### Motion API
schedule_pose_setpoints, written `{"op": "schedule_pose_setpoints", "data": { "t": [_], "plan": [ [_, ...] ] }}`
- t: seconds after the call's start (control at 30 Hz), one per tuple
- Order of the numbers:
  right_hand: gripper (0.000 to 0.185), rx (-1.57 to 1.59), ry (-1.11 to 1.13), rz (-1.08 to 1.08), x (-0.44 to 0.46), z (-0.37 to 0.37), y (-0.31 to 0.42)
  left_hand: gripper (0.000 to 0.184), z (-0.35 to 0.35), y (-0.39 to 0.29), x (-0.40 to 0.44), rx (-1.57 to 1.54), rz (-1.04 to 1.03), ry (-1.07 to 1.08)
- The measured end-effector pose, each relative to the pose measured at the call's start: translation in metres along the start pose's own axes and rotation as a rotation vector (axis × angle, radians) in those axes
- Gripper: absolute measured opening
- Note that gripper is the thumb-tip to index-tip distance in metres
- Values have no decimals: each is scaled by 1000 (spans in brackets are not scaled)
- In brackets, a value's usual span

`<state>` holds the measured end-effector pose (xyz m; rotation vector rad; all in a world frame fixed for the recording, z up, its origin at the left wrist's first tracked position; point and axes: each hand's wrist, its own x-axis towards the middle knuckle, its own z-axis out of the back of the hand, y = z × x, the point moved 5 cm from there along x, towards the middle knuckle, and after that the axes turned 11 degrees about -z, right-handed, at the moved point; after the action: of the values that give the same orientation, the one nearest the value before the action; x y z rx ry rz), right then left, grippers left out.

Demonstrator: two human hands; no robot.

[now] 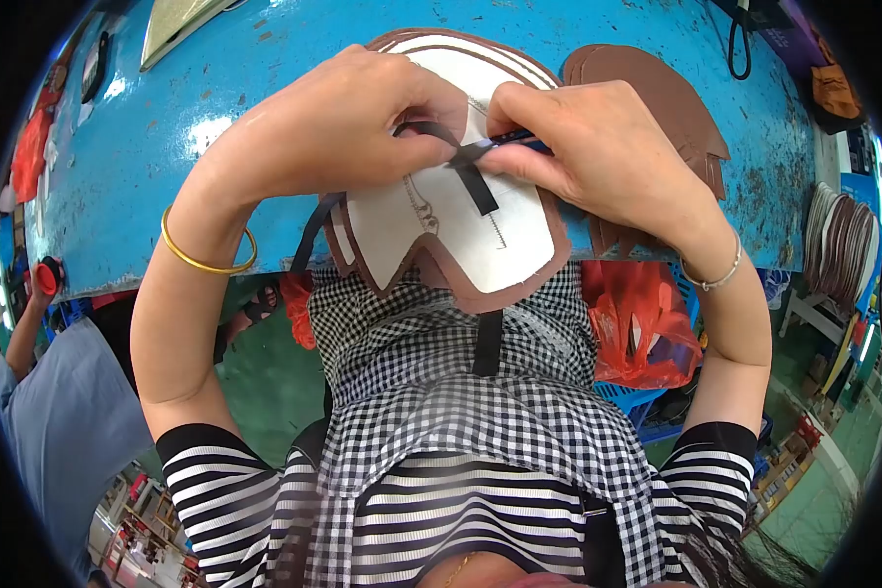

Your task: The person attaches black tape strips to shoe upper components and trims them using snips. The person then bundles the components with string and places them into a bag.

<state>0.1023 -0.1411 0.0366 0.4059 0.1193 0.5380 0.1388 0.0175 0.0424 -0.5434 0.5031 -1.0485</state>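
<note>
A stack of brown-edged white shoe-shaped pieces (441, 250) lies at the table's front edge, stitching showing on its top face. Over it, my left hand (353, 127) is closed, thumb and fingers pinching a black strap (476, 188). Part of the strap loops up by the left thumb and a short end lies on the white surface. Close beside it, my right hand (598, 147) is closed with its thumb and forefinger at the strap. A slim dark bluish thing (521, 138) shows in the right fingers; its kind is unclear.
Brown pieces (647, 98) are stacked on the blue table (294, 39) at the right. A red plastic bag (647, 333) hangs below the edge. More pieces (843, 245) stand in a row at far right. Another person (78, 412) is at the left.
</note>
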Motion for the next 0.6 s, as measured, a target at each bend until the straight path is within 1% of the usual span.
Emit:
{"op": "schedule_pose_setpoints", "data": {
  "t": [0.07,0.13,0.17,0.23,0.27,0.3,0.37,0.47,0.5,0.53,0.6],
  "plan": [
    [32,4,3,-8,1,-2,0,16,0,1,-2,-4,-54,-60],
    [30,31,7,-29,-1,0,-4,17,2,5,-7,-159,-24,-111],
    [28,91,-62,-14,-3,5,-2,17,3,7,-10,-239,-7,-136],
    [25,210,-198,13,-14,16,8,17,8,16,-20,-451,-14,-319],
    [26,122,-158,35,-19,17,19,17,11,21,-25,-559,-20,-406],
    [25,19,-219,137,-26,10,29,18,19,31,-36,-658,28,-471],
    [27,-228,-217,113,-35,-8,58,19,43,47,-56,-854,124,-596],
    [32,-492,-259,94,-41,-31,82,15,74,31,-56,-578,-20,-946],
    [34,-564,-260,72,-43,-38,84,15,78,22,-55,-554,-2,-997],
    [25,-513,-315,98,-40,-38,82,15,82,9,-56,-528,12,-1049],
    [19,-352,-299,75,-32,-27,73,17,83,12,-64,-475,-4,-1007]
  ]
}}
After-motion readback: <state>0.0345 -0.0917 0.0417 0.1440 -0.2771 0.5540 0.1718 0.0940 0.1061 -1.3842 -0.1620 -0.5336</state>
